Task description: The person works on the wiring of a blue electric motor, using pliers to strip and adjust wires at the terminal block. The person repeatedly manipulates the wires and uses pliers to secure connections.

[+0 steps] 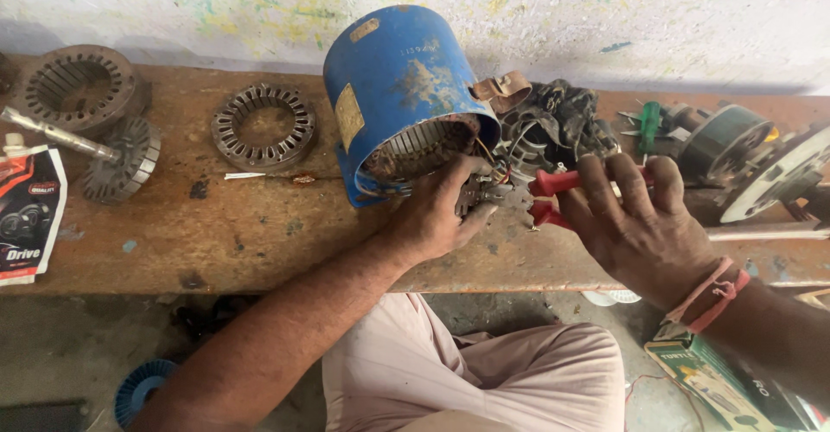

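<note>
Wooden bench (259, 242) carries all. Blue motor housing (402, 95) at 12 o'clock, tipped on side, open end toward person for access. Left hand (441, 211) at center clasps housing rim, steadying it. Right hand (635, 224) at 3 o'clock clenched round red-handled pliers (553, 197), jaws aimed at windings. Stator ring (264, 127) at 10 o'clock, set aside.

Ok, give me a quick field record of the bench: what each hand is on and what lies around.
Left hand: at open end of blue motor housing, fingers on wires
Right hand: grips red-handled pliers
Bench: worn, rusty brown
Left of housing: ring-shaped stator core, rotor with shaft
Far right: green-handled screwdriver
</note>
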